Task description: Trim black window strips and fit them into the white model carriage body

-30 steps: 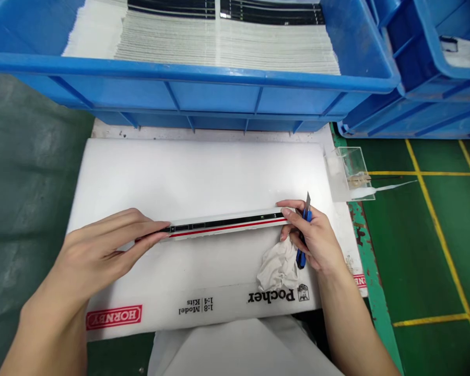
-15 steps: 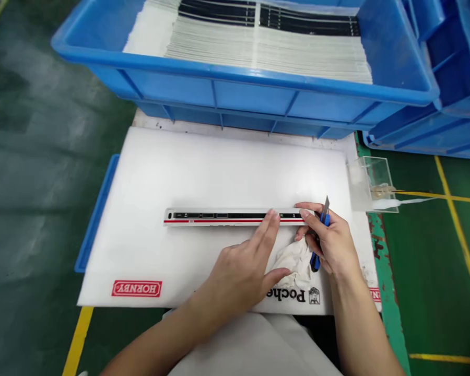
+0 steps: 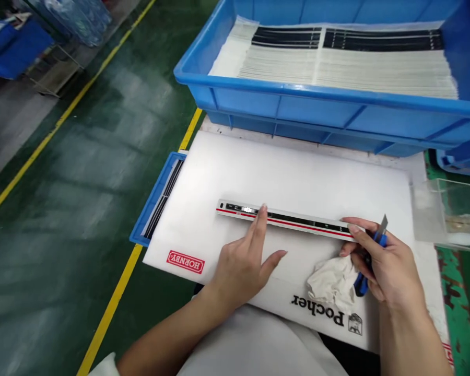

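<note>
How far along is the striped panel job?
Done: the black band and red stripe already run along the panel.
In hand: one panel, its end in the right hand with a blue utility knife; left hand touching its face.
Left: seemingly this panel at least. Can't tell whether the pieces in the large blue bin are finished or waiting.

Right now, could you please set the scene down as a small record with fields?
part: long striped strip, over the white pad
left hand: fingers extended onto the strip
right hand: grip on the strip's end, also holding the blue knife
blade: exposed, pointing away from the person
beside right hand: crumpled white wipe
beyond pad: large blue bin of stacked strips
</note>
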The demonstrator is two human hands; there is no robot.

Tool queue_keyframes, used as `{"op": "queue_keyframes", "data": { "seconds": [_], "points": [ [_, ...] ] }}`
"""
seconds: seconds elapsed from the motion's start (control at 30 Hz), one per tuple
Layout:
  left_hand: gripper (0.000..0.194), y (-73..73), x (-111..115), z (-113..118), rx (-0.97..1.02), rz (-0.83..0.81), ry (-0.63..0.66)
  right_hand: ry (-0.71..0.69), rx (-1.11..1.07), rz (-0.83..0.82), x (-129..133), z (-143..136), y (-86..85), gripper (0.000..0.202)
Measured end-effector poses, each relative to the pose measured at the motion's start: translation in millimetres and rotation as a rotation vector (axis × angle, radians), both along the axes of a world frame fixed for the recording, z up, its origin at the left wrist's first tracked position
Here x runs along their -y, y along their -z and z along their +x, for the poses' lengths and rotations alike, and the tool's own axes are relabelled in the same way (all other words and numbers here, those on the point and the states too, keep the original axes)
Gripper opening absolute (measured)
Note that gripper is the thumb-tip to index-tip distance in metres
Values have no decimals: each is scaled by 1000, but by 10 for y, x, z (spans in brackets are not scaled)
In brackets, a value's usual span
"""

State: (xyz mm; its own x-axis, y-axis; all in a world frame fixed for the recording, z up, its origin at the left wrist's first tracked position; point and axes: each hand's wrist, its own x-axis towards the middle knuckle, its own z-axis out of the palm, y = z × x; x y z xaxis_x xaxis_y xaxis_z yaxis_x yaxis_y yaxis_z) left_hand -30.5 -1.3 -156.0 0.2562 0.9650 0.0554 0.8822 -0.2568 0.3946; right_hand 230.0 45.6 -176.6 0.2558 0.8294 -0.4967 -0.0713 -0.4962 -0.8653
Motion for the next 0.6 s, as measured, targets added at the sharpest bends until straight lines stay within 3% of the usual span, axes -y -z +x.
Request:
{"op": "queue_keyframes", "data": {
  "seconds": [0.17, 0.6],
  "points": [
    [81, -1, 63, -178, -172, -44, -61, 8, 37, -5, 19, 17, -12, 53],
    [71, -82, 114, -425, -269, -2, -119, 7, 95, -22, 52, 77, -57, 44]
  ]
}}
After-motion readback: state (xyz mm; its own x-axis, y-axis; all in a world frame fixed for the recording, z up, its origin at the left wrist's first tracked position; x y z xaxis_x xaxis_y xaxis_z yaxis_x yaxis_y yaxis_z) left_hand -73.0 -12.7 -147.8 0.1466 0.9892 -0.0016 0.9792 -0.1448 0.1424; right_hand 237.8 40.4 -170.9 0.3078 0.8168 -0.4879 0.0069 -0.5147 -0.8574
